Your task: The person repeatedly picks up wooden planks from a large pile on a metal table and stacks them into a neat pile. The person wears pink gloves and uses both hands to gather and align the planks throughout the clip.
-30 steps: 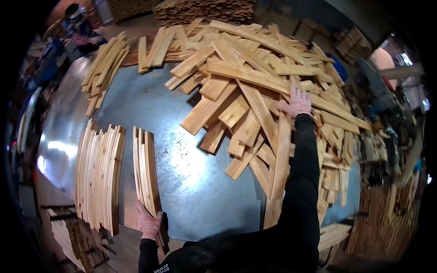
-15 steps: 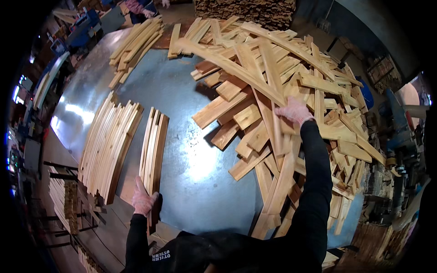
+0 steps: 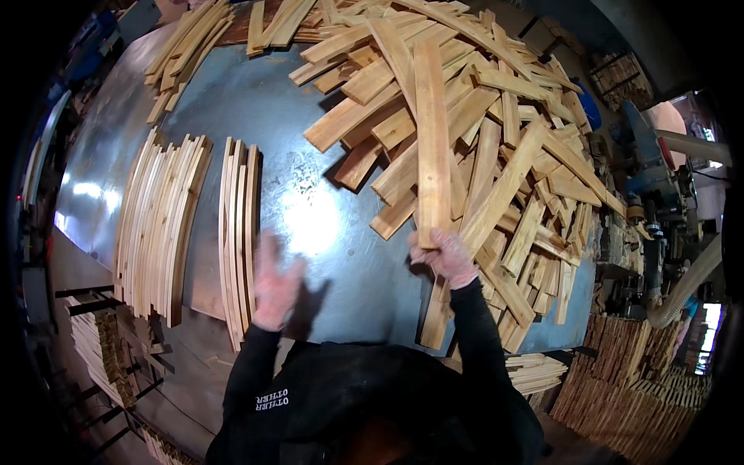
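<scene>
My right hand (image 3: 446, 257), in a pale pinkish glove, grips the near end of a long wooden board (image 3: 432, 139). The board points away from me, over a loose heap of boards (image 3: 496, 155) on the right of the metal table (image 3: 310, 256). My left hand (image 3: 277, 283), gloved alike and slightly blurred, hovers over the table with its fingers apart and nothing in them. Just left of it, a small row of slats on edge (image 3: 239, 225) stands upright side by side. Farther left lies a wider row of slats on edge (image 3: 161, 225).
A small bunch of boards (image 3: 186, 54) lies at the table's far left. Stacked slats (image 3: 101, 349) rest on a rack below the left edge. Large stacks of wood (image 3: 620, 387) stand on the floor at the lower right, near a grey hose (image 3: 682, 287).
My left hand has let go of the small row and moved right, opening. My right hand has come nearer to me, now holding a board from the heap. The whole view has shifted.
</scene>
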Tool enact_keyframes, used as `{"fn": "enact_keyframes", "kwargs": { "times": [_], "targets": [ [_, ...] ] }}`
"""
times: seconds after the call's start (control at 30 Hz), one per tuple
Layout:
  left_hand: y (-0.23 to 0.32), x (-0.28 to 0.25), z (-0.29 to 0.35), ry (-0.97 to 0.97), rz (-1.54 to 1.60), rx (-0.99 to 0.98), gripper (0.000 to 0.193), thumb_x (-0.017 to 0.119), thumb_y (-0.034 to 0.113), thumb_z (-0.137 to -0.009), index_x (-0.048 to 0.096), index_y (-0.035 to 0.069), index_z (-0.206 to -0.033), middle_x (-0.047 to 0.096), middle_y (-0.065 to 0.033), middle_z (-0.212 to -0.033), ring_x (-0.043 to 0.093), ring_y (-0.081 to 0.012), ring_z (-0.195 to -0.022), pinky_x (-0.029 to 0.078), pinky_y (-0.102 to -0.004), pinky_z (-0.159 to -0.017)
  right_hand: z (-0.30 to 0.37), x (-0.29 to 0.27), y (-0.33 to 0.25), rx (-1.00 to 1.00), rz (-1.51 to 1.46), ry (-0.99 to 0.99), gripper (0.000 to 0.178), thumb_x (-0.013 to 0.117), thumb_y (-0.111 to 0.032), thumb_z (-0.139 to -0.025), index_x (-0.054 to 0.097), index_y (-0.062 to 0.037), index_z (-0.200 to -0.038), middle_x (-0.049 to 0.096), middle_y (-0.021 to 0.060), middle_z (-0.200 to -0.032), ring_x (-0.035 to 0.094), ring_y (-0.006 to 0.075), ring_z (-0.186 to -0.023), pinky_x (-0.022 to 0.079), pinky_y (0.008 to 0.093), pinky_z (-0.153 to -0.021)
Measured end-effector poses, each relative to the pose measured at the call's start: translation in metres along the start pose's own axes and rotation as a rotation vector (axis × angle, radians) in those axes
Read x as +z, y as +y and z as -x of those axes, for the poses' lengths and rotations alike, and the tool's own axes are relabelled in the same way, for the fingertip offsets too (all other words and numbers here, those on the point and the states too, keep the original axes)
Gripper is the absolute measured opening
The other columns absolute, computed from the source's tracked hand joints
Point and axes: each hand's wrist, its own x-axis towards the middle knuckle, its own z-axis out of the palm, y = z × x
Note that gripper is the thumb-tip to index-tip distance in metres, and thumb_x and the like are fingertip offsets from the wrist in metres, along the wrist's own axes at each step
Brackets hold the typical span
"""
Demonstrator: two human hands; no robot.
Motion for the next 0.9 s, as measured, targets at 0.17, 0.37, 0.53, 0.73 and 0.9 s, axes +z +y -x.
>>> {"fn": "enact_keyframes", "kwargs": {
  "times": [0.17,0.37,0.53,0.73,0.9],
  "targets": [
    [0.055,0.096,-0.041,-0.65,0.896,-0.547,0.048,0.07,0.007,-0.086,0.054,-0.002,-0.13,0.066,-0.0129,-0.115,0.068,-0.022,-0.095,0.055,-0.0357,-0.09,-0.008,0.032,0.032,-0.523,1.558,0.006,0.042,0.059,-0.028,-0.099,0.056,-0.0007,-0.13,0.069,0.0164,-0.11,0.068,0.0281,-0.094,0.056,0.0387,-0.081],
    [0.041,0.065,-0.006,-0.621,0.794,-0.295,0.045,0.062,0.009,-0.087,0.054,-0.002,-0.13,0.068,-0.0115,-0.109,0.068,-0.021,-0.097,0.056,-0.0345,-0.087,-0.124,-0.034,-0.042,-0.562,1.955,0.822,0.085,0.069,-0.033,-0.087,0.026,-0.0027,-0.154,0.048,0.0234,-0.146,0.056,0.0349,-0.127,0.044,0.0426,-0.107],
    [0.048,0.016,0.023,-0.287,0.847,-0.334,0.044,0.064,0.01,-0.087,0.055,-0.001,-0.128,0.068,-0.0124,-0.105,0.069,-0.0227,-0.096,0.058,-0.0369,-0.082,-0.14,-0.034,-0.054,-0.128,1.317,0.343,0.082,0.069,-0.038,-0.089,0.032,-0.0006,-0.151,0.051,0.025,-0.143,0.057,0.0371,-0.126,0.047,0.0444,-0.105],
    [0.025,0.011,0.01,-0.114,0.867,-0.304,0.033,0.061,0.01,-0.092,0.056,-0.002,-0.122,0.069,-0.0122,-0.101,0.069,-0.0223,-0.088,0.058,-0.035,-0.078,-0.056,0.082,-0.021,0.159,-0.444,-0.457,0.06,0.062,-0.039,-0.098,0.043,-0.0027,-0.142,0.061,0.0201,-0.12,0.065,0.0306,-0.1,0.057,0.0404,-0.087],
    [0.017,0.06,0.001,-0.139,0.736,-0.145,0.037,0.063,0.023,-0.098,0.058,0.001,-0.128,0.066,-0.0027,-0.102,0.063,-0.0097,-0.09,0.053,-0.0263,-0.077,-0.083,0.057,0.1,-0.311,0.319,0.111,0.032,0.071,-0.032,-0.094,0.07,-0.0036,-0.11,0.071,0.0075,-0.097,0.068,0.0183,-0.087,0.055,0.0311,-0.078]
  ]
}}
